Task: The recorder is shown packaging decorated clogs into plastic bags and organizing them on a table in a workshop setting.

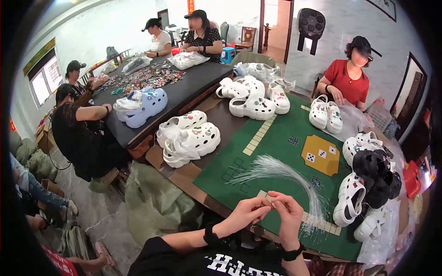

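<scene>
My left hand (247, 213) and my right hand (288, 215) meet above the near edge of the green mat (221, 184). Thumbs and fingertips of both are pinched together; whatever they grip is too small to make out. Just beyond them a bundle of thin, transparent plastic strands (287, 170) lies fanned out on the mat, curving down toward my right hand. To the right of it a white clog (348, 198) with charms rests on its side beside black clogs (375, 170).
White clogs with charms stand at the left (195, 140), the back (253, 106) and near a person in red (352, 76). On a dark table (184, 92) lie many small colourful charms (142, 78) and a lilac clog pair (142, 106). Several other people sit around it. A green sack (156, 202) lies at left.
</scene>
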The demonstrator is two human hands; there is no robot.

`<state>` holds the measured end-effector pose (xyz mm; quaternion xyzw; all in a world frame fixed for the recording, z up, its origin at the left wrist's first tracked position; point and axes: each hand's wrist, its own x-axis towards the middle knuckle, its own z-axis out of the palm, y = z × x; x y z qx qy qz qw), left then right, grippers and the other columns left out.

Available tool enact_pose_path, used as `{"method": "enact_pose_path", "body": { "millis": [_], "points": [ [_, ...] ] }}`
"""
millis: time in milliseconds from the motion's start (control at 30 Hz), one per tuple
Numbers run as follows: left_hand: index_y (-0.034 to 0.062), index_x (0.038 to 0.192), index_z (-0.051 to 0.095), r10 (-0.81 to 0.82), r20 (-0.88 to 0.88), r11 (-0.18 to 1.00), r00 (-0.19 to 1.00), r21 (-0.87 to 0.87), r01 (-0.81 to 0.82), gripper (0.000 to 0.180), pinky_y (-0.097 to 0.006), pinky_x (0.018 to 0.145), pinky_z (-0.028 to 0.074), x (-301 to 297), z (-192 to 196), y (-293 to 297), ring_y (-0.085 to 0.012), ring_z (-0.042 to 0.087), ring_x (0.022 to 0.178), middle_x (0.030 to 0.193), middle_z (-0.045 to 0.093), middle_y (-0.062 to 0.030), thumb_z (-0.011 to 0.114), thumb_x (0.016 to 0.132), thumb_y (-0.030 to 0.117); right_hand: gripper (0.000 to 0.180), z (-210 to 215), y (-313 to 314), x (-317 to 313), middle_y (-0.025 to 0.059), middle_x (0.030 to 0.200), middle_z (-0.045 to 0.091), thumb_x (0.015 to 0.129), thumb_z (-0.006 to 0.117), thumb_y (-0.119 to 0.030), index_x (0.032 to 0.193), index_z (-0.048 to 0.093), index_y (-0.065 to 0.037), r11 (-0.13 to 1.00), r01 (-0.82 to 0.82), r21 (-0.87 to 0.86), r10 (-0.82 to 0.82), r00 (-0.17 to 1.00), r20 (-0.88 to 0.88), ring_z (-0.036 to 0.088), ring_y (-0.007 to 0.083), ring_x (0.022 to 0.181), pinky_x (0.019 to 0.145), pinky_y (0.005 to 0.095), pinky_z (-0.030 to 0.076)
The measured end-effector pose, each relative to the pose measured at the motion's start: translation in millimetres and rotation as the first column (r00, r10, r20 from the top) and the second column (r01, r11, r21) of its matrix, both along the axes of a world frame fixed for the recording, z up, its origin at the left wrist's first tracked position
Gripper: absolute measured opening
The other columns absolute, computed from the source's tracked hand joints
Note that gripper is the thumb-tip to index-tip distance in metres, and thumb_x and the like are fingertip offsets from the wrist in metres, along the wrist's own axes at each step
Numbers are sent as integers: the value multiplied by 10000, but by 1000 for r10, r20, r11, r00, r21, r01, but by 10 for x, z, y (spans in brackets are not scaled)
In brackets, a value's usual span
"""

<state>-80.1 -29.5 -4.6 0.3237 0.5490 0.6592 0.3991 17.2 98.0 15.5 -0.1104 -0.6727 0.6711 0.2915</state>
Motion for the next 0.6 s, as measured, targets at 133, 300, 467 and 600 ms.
{"method": "enact_pose_path", "body": {
  "millis": [133, 300, 467, 600],
  "points": [
    [53, 1122, 654, -4, -131, 987, 991, -159, -17, 196, -203, 649, 481, -236, -38, -294, -61, 607, 780, 879, 653, 0, 581, 969, 151, 132, -41, -5, 43, 70, 792, 621, 948, 554, -66, 955, 644, 30, 933, -23, -358, -4, 997, -76, 591, 151, 725, 650, 264, 469],
    [49, 1104, 649, 416, -715, 868, 562, 126, -481, 241, -331, 785, 502, -1380, 386, -473, -211, 629, 896, 1014, 654, -111, 658, 870, 107, 169, -316, 341, 506, -62, 629, 453, 970, 555, -128, 940, 684, -22, 955, 296, -12, -288, 937, 199, 374, 36, 550, 488, 227, 263],
    [-24, 1383, 434, 203, -979, 692, -23, 160, -704, 708, -401, 1137, 296, -3304, 110, -1273, -377, 401, 1330, 1429, 424, -248, 732, 747, 67, 127, -828, 290, 676, 118, 858, 666, 921, 581, -147, 986, 662, -73, 505, 283, 816, -550, 833, 52, 652, 298, 740, 608, 377, 508],
    [-7, 1136, 583, -415, -897, 636, 155, -408, -655, 367, -391, 783, 511, -4224, -346, -1213, -328, 630, 923, 1046, 648, -167, 675, 797, 98, 148, -1155, 356, 806, 88, 812, 633, 909, 593, -159, 1002, 639, -53, 482, 365, 796, -562, 826, -39, 648, 276, 730, 605, 359, 516]
  ]
}}
